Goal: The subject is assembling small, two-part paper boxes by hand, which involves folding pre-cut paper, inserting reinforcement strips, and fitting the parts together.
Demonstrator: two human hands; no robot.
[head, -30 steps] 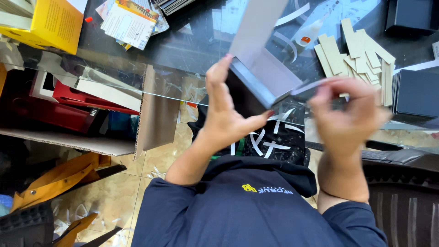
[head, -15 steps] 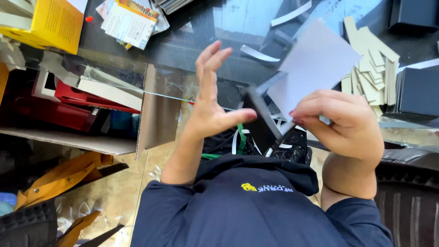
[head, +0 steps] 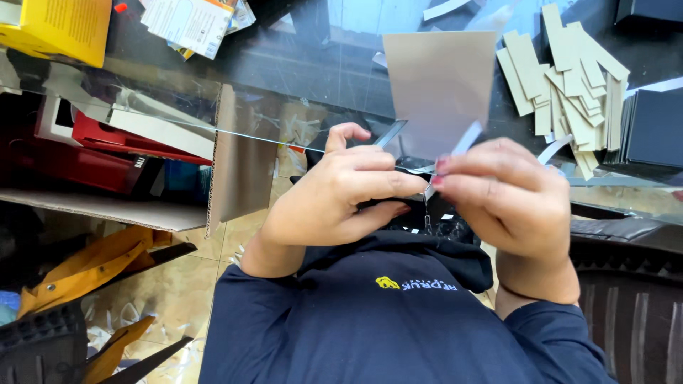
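**Grey card sheet held up between two hands over a glass table**

A flat, rectangular sheet of grey card (head: 440, 89) is held upright in front of the chest, above the edge of a glass table (head: 313, 67). Its face is plain, matt and unprinted, with straight edges and square upper corners; its lower part is hidden behind the fingers. A narrow pale strip (head: 455, 153) is seen running slantwise across the lower right of the sheet, down toward the right fingertips. Whether the strip is stuck to the card or is only lying against it cannot be told.

The left hand (head: 341, 195) is curled, its fingers drawn together and closed on the lower left edge of the sheet, where a thin dark edge is seen beside the forefinger. The right hand (head: 509, 199) is closed as well, its thumb and forefinger pinched together on the lower end of the strip, just beside the left fingertips. The two hands are nearly touching.

On the glass to the right, a loose pile of tan card strips (head: 569, 78) is laid, and beside it a stack of dark blue boards (head: 654, 128). At the upper left, a yellow box (head: 60, 28) and a printed leaflet (head: 188, 21) are seen. Under the glass edge, a brown corrugated panel (head: 238, 156) is stood next to red boxes (head: 99, 146).
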